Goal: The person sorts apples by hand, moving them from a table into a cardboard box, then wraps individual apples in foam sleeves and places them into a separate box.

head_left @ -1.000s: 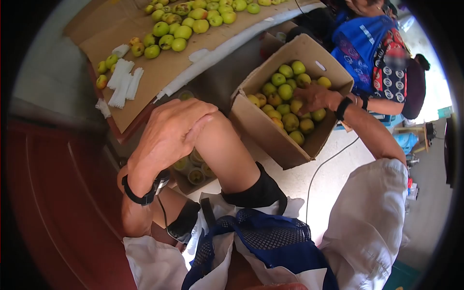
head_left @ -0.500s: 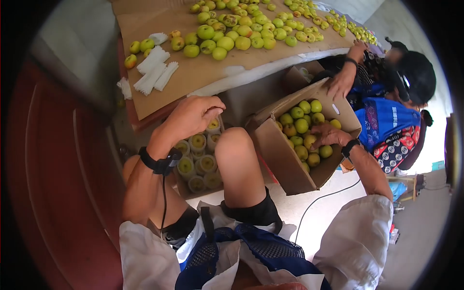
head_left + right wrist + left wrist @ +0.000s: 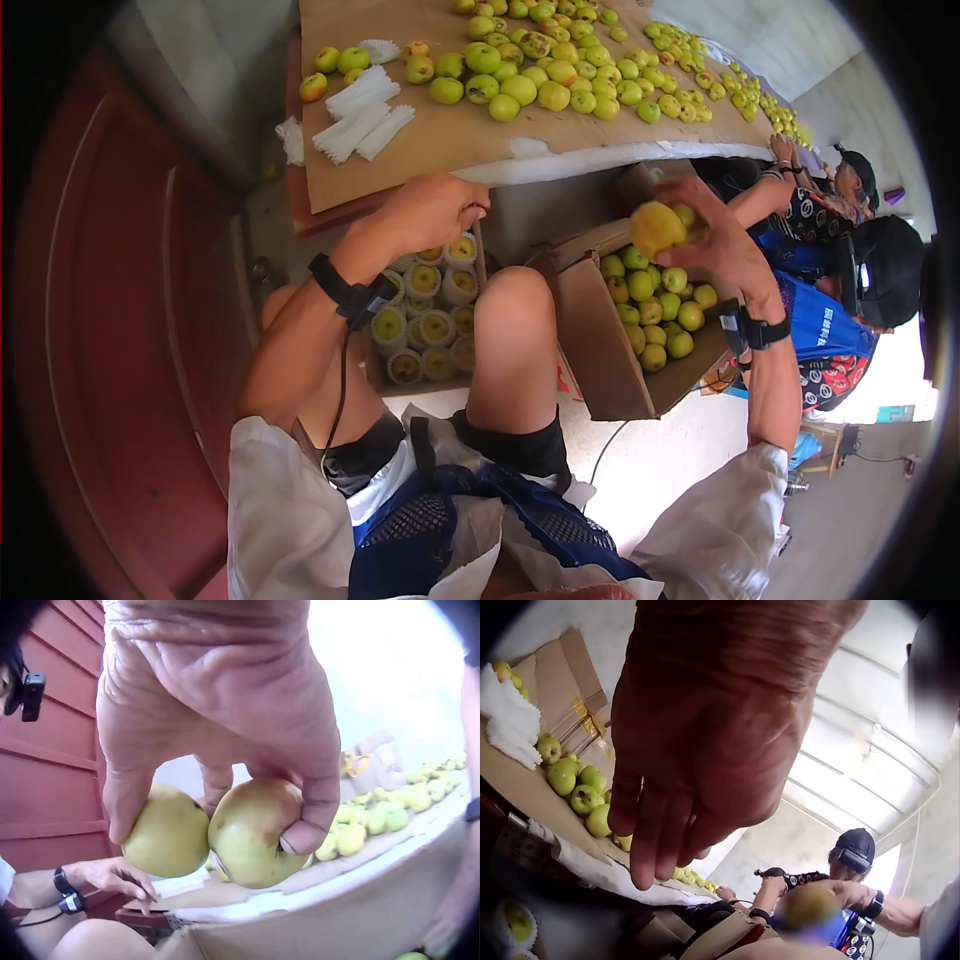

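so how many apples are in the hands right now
2, both in the right hand, side by side: in the right wrist view, a yellow-green apple on the left and a blushed apple on the right. The left hand holds none. None seem hidden.

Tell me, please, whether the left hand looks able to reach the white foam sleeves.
Probably yes: the left hand appears empty, and only bare cardboard seems to lie between it and the white foam sleeves.

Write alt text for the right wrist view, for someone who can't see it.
Two yellow-green apples held side by side in the grip of the right hand. More apples lie behind at right; a red panelled surface stands at left, with the left hand lower down.
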{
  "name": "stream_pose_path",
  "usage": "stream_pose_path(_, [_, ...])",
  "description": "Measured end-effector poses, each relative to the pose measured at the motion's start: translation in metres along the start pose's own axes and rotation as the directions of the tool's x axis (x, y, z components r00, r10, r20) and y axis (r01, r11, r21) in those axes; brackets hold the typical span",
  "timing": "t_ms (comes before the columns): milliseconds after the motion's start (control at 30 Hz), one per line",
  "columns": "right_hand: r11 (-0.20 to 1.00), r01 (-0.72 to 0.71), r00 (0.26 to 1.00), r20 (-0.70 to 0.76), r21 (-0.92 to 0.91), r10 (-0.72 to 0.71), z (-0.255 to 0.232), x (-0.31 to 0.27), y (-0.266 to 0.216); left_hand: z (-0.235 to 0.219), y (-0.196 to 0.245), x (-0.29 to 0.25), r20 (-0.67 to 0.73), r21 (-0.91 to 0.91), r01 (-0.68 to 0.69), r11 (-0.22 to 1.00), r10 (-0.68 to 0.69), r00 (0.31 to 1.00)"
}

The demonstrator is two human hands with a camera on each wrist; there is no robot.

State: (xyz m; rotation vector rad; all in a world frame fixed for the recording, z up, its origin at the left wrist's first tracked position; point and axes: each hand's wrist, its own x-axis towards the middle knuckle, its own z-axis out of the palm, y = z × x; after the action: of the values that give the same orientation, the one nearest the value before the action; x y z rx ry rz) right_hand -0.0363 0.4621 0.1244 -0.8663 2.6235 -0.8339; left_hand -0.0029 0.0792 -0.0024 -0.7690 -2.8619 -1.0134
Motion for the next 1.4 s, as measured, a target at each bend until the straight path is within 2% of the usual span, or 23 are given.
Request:
stream_pose_path(133, [0.954,0.257,0.966,0.05,-0.151,-0.252,0.021,0.095,-0.016,0.002,-0.004,-0.005,0.053,0.081,0.054,0.995,-0.059,0.997])
stream_pose_path(233, [0.905,0.325,0.944,0.152,-0.274,-0.293,0.042,0.174,-0.023,0.003,-0.012,-0.01,0.11,0.161,0.071,0.984,-0.089,0.99])
stream_pose_path(300, [0.881,0.304,0.953,0.111,-0.362,-0.283,0.055,0.227,-0.022,0.003,-0.016,-0.014,0.167,0.209,0.049,0.977,-0.085,0.982])
stream_pose_path(333, [0.891,0.273,0.962,0.075,-0.364,-0.264,0.057,0.256,-0.025,0.009,-0.022,-0.017,0.157,0.204,0.009,0.979,-0.041,0.987])
stream_pose_path(400, [0.908,0.209,0.975,0.003,-0.364,-0.224,0.063,0.305,-0.031,0.009,-0.022,-0.022,0.19,0.155,0.025,0.988,-0.054,0.98])
stream_pose_path(500, [1.0,-0.015,1.0,-0.022,-0.023,0.014,0.06,0.347,-0.063,0.014,-0.032,-0.03,0.168,0.15,-0.004,0.989,-0.021,0.986])
stream_pose_path(533, [1.0,0.009,0.994,-0.112,0.029,-0.006,0.068,0.369,-0.057,0.014,-0.033,-0.031,0.163,0.173,0.0,0.985,-0.029,0.986])
stream_pose_path(567, [0.999,0.033,0.997,-0.072,0.022,-0.032,0.064,0.389,-0.05,0.013,-0.034,-0.033,0.157,0.198,0.004,0.98,-0.035,0.987])
stream_pose_path(633, [0.999,-0.005,0.981,-0.194,0.045,0.014,0.075,0.412,-0.046,0.01,-0.029,-0.039,0.154,0.251,-0.006,0.968,-0.034,0.987])
stream_pose_path(733, [0.991,-0.059,0.989,-0.139,-0.119,0.042,0.07,0.471,-0.026,0.013,-0.026,-0.047,0.122,0.264,-0.046,0.963,0.014,0.992])
stream_pose_path(800, [0.941,-0.047,0.976,-0.217,-0.335,-0.028,0.073,0.504,-0.007,0.01,-0.024,-0.053,0.108,0.259,-0.058,0.964,0.031,0.994])
stream_pose_path(833, [0.898,-0.049,0.967,-0.246,-0.437,-0.067,0.081,0.496,-0.025,0.008,-0.021,-0.055,0.103,0.253,-0.062,0.965,0.037,0.994])
stream_pose_path(867, [0.946,0.025,0.946,-0.299,-0.323,-0.126,0.083,0.478,-0.035,0.005,-0.02,-0.056,0.113,0.227,-0.045,0.973,0.02,0.993])
stream_pose_path(900, [0.96,0.032,0.941,-0.316,-0.277,-0.123,0.086,0.48,-0.033,0.004,-0.019,-0.057,0.105,0.227,-0.05,0.973,0.026,0.994])
stream_pose_path(967, [0.905,0.044,0.934,-0.305,-0.424,-0.188,0.087,0.485,-0.032,0.009,-0.02,-0.06,0.099,0.241,-0.053,0.969,0.03,0.995])
stream_pose_path(1067, [0.905,-0.006,0.949,-0.288,-0.426,-0.129,0.091,0.491,-0.034,0.008,-0.021,-0.065,0.114,0.261,-0.068,0.963,0.039,0.993])
stream_pose_path(1167, [0.777,0.043,0.951,-0.212,-0.628,-0.224,0.104,0.562,0.05,0.0,-0.018,-0.064,0.186,0.304,-0.057,0.951,-0.001,0.983])
stream_pose_path(1267, [0.85,0.068,0.995,-0.031,-0.522,-0.098,0.109,0.568,0.062,0.006,-0.023,-0.066,0.16,0.271,-0.063,0.96,0.02,0.987])
stream_pose_path(1333, [0.52,0.307,0.949,0.214,-0.797,-0.232,0.103,0.571,0.069,0.011,-0.024,-0.065,0.142,0.275,-0.063,0.959,0.024,0.99])
stream_pose_path(1400, [0.078,0.411,0.867,0.363,-0.908,-0.34,0.094,0.574,0.078,0.012,-0.024,-0.063,0.129,0.273,-0.065,0.96,0.03,0.991])
